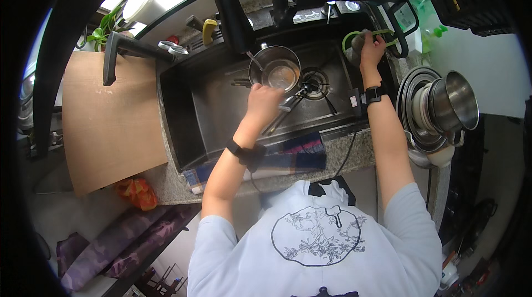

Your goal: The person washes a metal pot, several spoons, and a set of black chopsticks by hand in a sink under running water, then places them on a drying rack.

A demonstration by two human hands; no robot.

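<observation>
My left hand (265, 103) is closed at the near side of a steel pot (274, 53), and a metal handle end shows beside the fist. Shallow, cloudy water (284, 75) lies in the pot, which is over the sink (220, 101). At the sink's right end, my right hand (372, 50) has its fingers on a grey cloth or scrubbing pad (354, 47) at a green-rimmed holder (346, 39). Next to the pot, dark-handled utensils (284, 114) lie near the round drain (316, 85).
A black tap (232, 10) reaches over the sink from the back. On the right counter, steel bowls and a pot (453, 101) are stacked. A brown board (112, 122) covers the left side beneath another black spout (109, 64). A checked cloth (305, 155) lies along the front edge.
</observation>
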